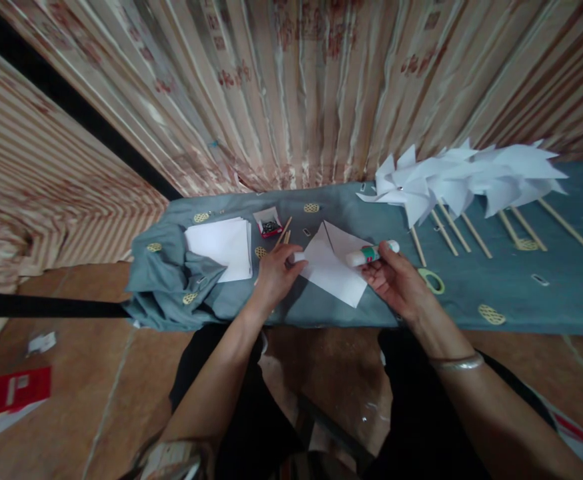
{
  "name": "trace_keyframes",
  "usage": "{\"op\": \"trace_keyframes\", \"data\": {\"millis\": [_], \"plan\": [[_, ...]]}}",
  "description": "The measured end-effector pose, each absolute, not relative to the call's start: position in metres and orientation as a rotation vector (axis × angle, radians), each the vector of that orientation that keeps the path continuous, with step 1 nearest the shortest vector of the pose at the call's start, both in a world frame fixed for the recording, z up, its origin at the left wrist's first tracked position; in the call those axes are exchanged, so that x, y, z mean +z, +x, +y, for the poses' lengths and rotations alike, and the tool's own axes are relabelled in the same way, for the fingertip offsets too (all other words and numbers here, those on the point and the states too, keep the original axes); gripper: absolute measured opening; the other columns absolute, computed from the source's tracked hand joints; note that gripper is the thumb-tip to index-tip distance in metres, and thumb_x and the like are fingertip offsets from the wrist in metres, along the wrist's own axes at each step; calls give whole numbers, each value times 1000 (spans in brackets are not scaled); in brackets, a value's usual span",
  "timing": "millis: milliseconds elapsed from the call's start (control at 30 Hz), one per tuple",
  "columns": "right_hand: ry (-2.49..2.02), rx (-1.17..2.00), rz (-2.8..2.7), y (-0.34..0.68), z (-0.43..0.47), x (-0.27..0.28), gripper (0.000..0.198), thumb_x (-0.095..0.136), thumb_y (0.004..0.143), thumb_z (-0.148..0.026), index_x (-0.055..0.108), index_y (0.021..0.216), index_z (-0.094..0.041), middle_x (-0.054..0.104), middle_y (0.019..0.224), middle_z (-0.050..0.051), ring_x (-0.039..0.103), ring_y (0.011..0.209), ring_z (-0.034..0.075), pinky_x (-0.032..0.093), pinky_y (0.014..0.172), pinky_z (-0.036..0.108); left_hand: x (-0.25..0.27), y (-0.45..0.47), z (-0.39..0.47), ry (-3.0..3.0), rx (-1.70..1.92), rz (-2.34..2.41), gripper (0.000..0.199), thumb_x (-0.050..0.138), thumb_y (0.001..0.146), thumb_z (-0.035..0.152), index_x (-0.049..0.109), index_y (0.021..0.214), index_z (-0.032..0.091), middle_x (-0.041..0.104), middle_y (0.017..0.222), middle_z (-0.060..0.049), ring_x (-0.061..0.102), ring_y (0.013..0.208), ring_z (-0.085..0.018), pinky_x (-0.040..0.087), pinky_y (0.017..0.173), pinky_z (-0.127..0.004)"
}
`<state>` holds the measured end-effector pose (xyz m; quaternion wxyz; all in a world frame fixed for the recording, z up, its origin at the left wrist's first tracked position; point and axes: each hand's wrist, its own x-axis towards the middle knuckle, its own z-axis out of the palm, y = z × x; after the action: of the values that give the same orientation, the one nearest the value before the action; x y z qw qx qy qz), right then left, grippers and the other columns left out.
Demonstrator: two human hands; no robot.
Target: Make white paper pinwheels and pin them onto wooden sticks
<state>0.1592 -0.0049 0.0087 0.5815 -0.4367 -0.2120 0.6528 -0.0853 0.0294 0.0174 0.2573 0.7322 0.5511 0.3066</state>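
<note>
My right hand (394, 279) holds a glue stick (371, 253) with a white body and a green label, tilted over a sheet of white paper (339, 283). The sheet lies on the cloth in front of me, with lines cut or creased in from its corners. Pinched in the fingers of my left hand (277, 273) is a small white cap (297, 257), at the paper's left edge. Beyond that hand lie a few short wooden sticks (285, 232), partly hidden by it.
A stack of white paper (221, 243) lies at left beside a small red box (268, 223) of dark pins. White paper pinwheels (471, 180) on wooden sticks fill the back right. The yellow-green handle of scissors (432, 281) shows near my right wrist. A pleated curtain (291, 93) hangs behind.
</note>
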Motion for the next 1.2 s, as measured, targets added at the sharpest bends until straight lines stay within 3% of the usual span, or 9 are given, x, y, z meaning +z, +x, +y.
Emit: {"op": "trace_keyframes", "data": {"millis": [100, 200, 533, 667, 800, 900, 1000, 1100, 1200], "plan": [[-1021, 1522, -557, 157, -3, 9, 34, 85, 70, -50, 63, 79, -25, 73, 74, -5, 70, 65, 12, 60, 63, 23, 7, -89, 44, 2159, 818, 1487, 29, 65, 84, 15, 69, 113, 20, 65, 119, -9, 64, 104, -21, 52, 96, -36], [-1020, 1521, -490, 155, -1, 11, 36, 89, 65, -47, 63, 76, -25, 73, 74, -5, 69, 64, 12, 60, 63, 24, 1, -88, 54, 2328, 727, 1524, 36, 57, 86, 10, 67, 120, 18, 62, 123, -12, 58, 118, -25, 47, 105, -42], [-1031, 1584, -574, 157, 2, 8, 40, 81, 71, -59, 63, 80, -25, 73, 72, -2, 69, 61, 15, 61, 61, 28, 20, -82, 48, 2497, 434, 1638, 53, 54, 86, 13, 54, 139, 15, 56, 139, -16, 48, 125, -34, 45, 101, -51], [-1037, 1618, -537, 155, 1, 8, 40, 81, 71, -59, 64, 80, -24, 72, 69, -2, 68, 59, 13, 59, 58, 24, 23, -77, 37, 2516, 556, 1592, 48, 47, 89, 10, 57, 135, 19, 53, 146, -13, 44, 133, -31, 42, 106, -50], [-1034, 1631, -518, 154, 1, 10, 39, 84, 68, -56, 66, 79, -24, 72, 69, -2, 66, 58, 12, 59, 59, 23, 16, -62, 15, 2552, 612, 1225, 46, 41, 91, 7, 58, 133, 17, 57, 142, -12, 50, 131, -27, 42, 110, -49], [-1057, 1606, -551, 150, 0, 12, 37, 84, 69, -54, 69, 83, -23, 72, 71, -1, 67, 60, 13, 60, 63, 25, 8, -51, 0, 2518, 628, 1104, 43, 44, 96, 15, 55, 136, 21, 52, 148, -12, 48, 135, -28, 42, 112, -53], [-1062, 1596, -518, 144, -2, 15, 38, 86, 66, -52, 70, 84, -22, 73, 71, -1, 67, 60, 13, 60, 63, 25, 3, -44, -8, 2520, 578, 1086, 42, 48, 99, 31, 52, 141, 24, 42, 156, -15, 35, 147, -31, 34, 116, -58], [-1073, 1557, -486, 143, -2, 18, 37, 89, 62, -49, 71, 79, -22, 73, 70, -2, 66, 57, 11, 59, 60, 21, -1, -42, -9, 2534, 504, 1117, 52, 55, 96, 44, 50, 144, 25, 32, 161, -18, 20, 153, -37, 25, 118, -65], [-1162, 1428, -560, 148, 0, 19, 37, 89, 63, -50, 71, 78, -22, 73, 69, -2, 67, 56, 11, 58, 54, 20, -5, -41, -9, 2531, 454, 1142, 55, 59, 92, 49, 52, 142, 26, 29, 163, -17, 15, 154, -39, 20, 118, -67]]}}
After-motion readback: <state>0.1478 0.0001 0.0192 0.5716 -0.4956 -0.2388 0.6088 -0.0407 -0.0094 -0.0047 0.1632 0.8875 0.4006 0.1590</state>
